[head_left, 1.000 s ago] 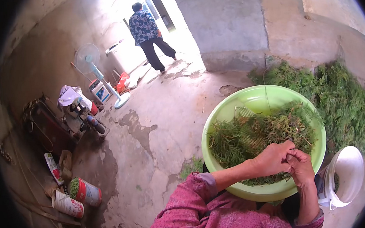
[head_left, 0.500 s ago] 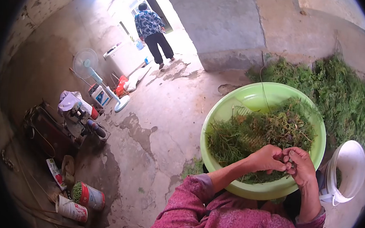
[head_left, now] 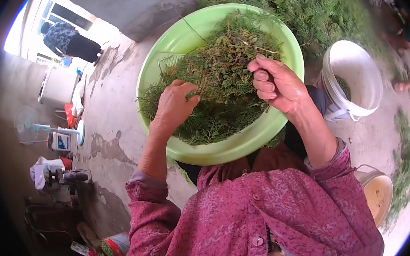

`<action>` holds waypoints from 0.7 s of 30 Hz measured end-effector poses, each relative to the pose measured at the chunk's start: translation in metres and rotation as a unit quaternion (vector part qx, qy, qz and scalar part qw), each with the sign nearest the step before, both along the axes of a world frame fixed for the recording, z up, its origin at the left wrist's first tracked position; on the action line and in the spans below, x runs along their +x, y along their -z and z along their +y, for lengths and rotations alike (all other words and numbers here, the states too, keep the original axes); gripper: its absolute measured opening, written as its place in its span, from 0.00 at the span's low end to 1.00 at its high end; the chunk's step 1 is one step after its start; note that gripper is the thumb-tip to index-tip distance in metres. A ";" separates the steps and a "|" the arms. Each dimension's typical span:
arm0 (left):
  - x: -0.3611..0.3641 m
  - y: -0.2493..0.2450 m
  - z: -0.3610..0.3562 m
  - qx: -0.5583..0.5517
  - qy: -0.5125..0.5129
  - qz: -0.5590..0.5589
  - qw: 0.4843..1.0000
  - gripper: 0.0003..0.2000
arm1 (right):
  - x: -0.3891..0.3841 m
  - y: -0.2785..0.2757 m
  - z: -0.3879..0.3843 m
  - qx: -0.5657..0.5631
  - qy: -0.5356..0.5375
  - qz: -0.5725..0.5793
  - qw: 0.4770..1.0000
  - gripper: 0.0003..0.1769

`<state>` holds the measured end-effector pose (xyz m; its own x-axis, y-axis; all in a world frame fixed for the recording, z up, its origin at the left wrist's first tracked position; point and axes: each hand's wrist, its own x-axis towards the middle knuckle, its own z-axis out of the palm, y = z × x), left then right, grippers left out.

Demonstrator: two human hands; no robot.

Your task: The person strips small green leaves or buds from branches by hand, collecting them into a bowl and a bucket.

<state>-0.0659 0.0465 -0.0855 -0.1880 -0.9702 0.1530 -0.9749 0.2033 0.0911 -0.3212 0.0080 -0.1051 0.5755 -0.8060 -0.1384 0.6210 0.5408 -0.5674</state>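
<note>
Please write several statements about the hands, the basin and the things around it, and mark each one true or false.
1. The left hand is over the green sprigs in the basin. True.
2. The basin is red. False: it is light green.
3. A white bucket is to the right of the basin in the view. True.
4. The left hand and the right hand are clasped together. False: they are apart, with sprigs visible between them.
5. A pedestal fan is to the left of the basin in the view. True.
6. The sleeves are plain white. False: they are pink and patterned.
</note>
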 end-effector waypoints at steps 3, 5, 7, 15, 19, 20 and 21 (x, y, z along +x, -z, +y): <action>-0.009 -0.002 -0.008 0.085 0.036 0.142 0.986 0.08 | 0.002 -0.004 -0.002 0.006 -0.001 0.008 1.000 0.13; -0.017 0.015 -0.024 0.080 0.112 0.078 0.987 0.07 | 0.002 -0.004 -0.001 0.009 0.002 0.007 1.000 0.12; -0.024 0.028 -0.029 0.084 0.113 0.067 0.988 0.05 | 0.001 -0.005 0.002 -0.002 0.011 0.016 1.000 0.12; -0.042 0.066 -0.035 0.131 0.169 -0.053 0.975 0.09 | 0.002 -0.003 0.002 -0.006 0.013 0.006 1.000 0.12; -0.039 0.071 -0.036 0.135 0.149 -0.055 0.978 0.09 | 0.001 -0.002 0.002 -0.010 0.009 0.000 1.000 0.11; -0.036 0.072 -0.037 0.136 0.150 -0.056 0.978 0.09 | 0.001 -0.002 0.001 -0.008 0.010 -0.001 1.000 0.11; -0.031 0.072 -0.038 0.118 0.137 -0.021 0.983 0.07 | 0.001 -0.002 0.001 -0.004 0.013 0.002 1.000 0.11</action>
